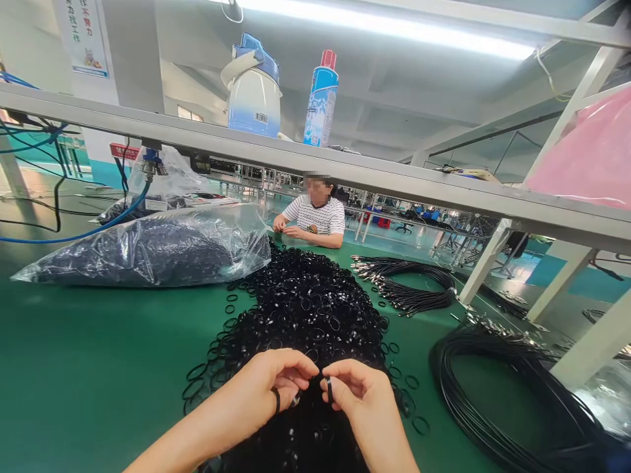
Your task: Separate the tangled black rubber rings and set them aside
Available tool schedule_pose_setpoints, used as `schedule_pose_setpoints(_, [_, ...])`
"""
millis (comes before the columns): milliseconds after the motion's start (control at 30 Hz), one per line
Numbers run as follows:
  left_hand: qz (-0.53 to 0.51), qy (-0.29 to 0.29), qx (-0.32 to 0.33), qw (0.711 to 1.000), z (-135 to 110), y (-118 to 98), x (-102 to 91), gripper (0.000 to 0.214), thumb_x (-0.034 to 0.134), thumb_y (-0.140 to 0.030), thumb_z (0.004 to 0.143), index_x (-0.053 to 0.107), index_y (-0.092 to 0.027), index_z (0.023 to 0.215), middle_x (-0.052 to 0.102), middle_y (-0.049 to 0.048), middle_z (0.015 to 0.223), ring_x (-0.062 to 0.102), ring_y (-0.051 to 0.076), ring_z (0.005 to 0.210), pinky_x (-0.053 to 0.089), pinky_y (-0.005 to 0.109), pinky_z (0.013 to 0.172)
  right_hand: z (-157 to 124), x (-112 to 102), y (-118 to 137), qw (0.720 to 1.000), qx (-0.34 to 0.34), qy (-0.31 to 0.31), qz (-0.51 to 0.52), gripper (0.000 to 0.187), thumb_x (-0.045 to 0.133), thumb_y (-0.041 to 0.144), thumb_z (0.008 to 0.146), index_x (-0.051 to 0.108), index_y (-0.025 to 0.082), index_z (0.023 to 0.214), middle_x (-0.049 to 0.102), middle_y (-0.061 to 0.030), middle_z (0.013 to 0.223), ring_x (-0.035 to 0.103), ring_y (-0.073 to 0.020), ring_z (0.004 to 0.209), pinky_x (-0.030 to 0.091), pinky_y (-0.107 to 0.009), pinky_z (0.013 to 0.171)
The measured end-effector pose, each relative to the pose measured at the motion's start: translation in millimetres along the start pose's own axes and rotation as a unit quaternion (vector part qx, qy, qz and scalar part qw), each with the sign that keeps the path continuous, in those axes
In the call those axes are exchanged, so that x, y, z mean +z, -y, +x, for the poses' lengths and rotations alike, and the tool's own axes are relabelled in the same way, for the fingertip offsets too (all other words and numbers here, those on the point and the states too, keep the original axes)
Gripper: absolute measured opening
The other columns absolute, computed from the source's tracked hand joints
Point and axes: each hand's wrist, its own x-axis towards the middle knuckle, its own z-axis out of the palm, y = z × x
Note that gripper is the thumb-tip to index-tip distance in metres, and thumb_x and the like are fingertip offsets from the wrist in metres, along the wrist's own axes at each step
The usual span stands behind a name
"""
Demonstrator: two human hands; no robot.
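Note:
A large heap of thin black rings [315,299] lies on the green tabletop, with both hands over its near part. My left hand [276,381] is closed, fingertips pinched near the middle; a black ring [277,401] shows at its curled fingers, and a small shiny bit sits beside it. My right hand [362,394] pinches another black ring [330,389] between thumb and fingers, the ring seen nearly edge-on. The two hands' fingertips are close together, with a narrow gap between them.
A clear plastic bag [162,246] of dark pieces lies left of the heap. Coiled black cables [448,387] and a cable bundle [419,289] lie to the right. A shelf beam [384,174] crosses above, bearing a jug [254,98] and a spray can [322,102]. A person [315,213] sits opposite.

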Motion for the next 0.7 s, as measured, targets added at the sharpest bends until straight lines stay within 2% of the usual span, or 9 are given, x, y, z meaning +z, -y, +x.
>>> schedule_pose_setpoints(67, [0.075,-0.028,0.039,0.996,-1.6,-5.2,1.7,0.031,0.049,-0.008,0.071,0.066,-0.024,0.091,0.066,-0.0021,0.095,0.058,0.016,0.092,0.043,0.027,0.083,0.2,0.3,0.0,1.0,0.0,0.008,0.006,0.018,0.061,0.026,0.074,0.069,0.015,0.086,0.067,-0.0037,0.071,0.058,-0.017,0.066,0.045,-0.027,0.06])
schedule_pose_setpoints(133, [0.123,-0.056,0.062,0.989,-2.5,-9.6,5.1,0.022,0.052,-0.014,0.075,0.067,-0.025,0.085,0.065,-0.0025,0.094,0.057,0.016,0.09,0.042,0.027,0.081,0.1,0.1,0.7,1.0,-0.006,0.003,-0.009,0.018,0.061,0.028,0.074,0.069,0.016,0.086,0.068,-0.0043,0.076,0.059,-0.0179,0.069,0.046,-0.027,0.06])
schedule_pose_setpoints(300, [0.128,-0.09,0.006,0.988,-2.5,-16.9,13.0,0.016,0.055,-0.021,0.074,0.066,-0.025,0.085,0.059,-0.0038,0.078,0.05,0.014,0.072,0.038,0.024,0.064,-2.3,0.7,4.7,0.997,-0.028,-0.025,-0.074,0.014,0.059,0.028,0.076,0.07,0.02,0.08,0.07,-0.0032,0.08,0.063,-0.0203,0.077,0.046,-0.027,0.065])
schedule_pose_setpoints(500, [0.083,-0.043,-0.044,0.995,-3.6,-19.4,12.9,0.015,0.056,-0.026,0.074,0.066,-0.02,0.084,0.051,-0.0053,0.067,0.043,0.013,0.067,0.034,0.023,0.06,-4.6,3.1,7.2,0.992,-0.033,-0.044,-0.117,0.01,0.056,0.026,0.074,0.062,0.019,0.076,0.065,-0.002,0.073,0.059,-0.0173,0.069,0.045,-0.025,0.06])
schedule_pose_setpoints(700, [0.024,-0.021,-0.049,0.998,-2.0,-10.7,16.1,0.012,0.06,-0.026,0.071,0.064,-0.017,0.078,0.051,-0.0053,0.064,0.043,0.011,0.062,0.032,0.021,0.056,-4.4,4.4,8.3,0.991,-0.024,-0.058,-0.118,0.005,0.055,0.024,0.073,0.058,0.019,0.073,0.062,-0.0005,0.071,0.057,-0.0163,0.068,0.043,-0.024,0.059])
